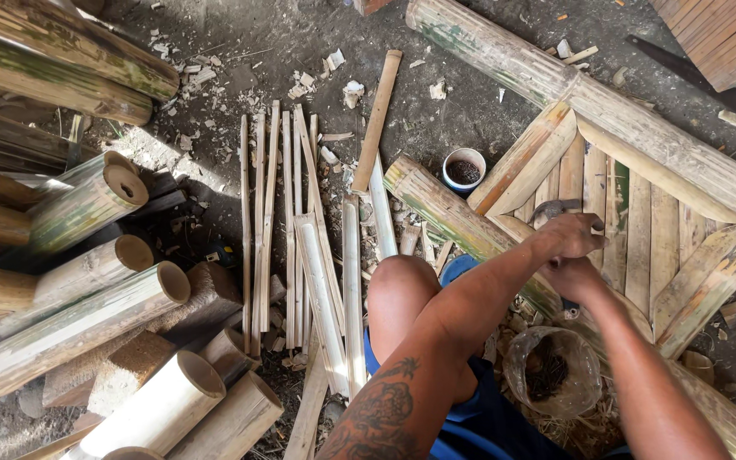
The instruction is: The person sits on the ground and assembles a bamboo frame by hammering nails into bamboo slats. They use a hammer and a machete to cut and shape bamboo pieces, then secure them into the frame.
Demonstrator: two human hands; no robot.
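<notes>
My left hand (569,235) is closed in a fist over a bamboo panel (641,230) of split slats framed by thick poles. The dark metal head of a hammer (555,207) shows just above that fist, and the hand appears to grip it. My right hand (577,278) lies right below and touches the left, resting on the panel's lower diagonal pole (453,213). Its fingers are hidden, so I cannot tell what it holds. My bare knee (398,290) is bent just left of the arms.
A small white cup (463,170) with dark contents stands above the diagonal pole. A clear plastic bag of dark nails (551,370) lies by my leg. Thin split bamboo strips (300,230) cover the middle ground. Cut bamboo poles (87,281) are piled at left, and chips litter the dirt.
</notes>
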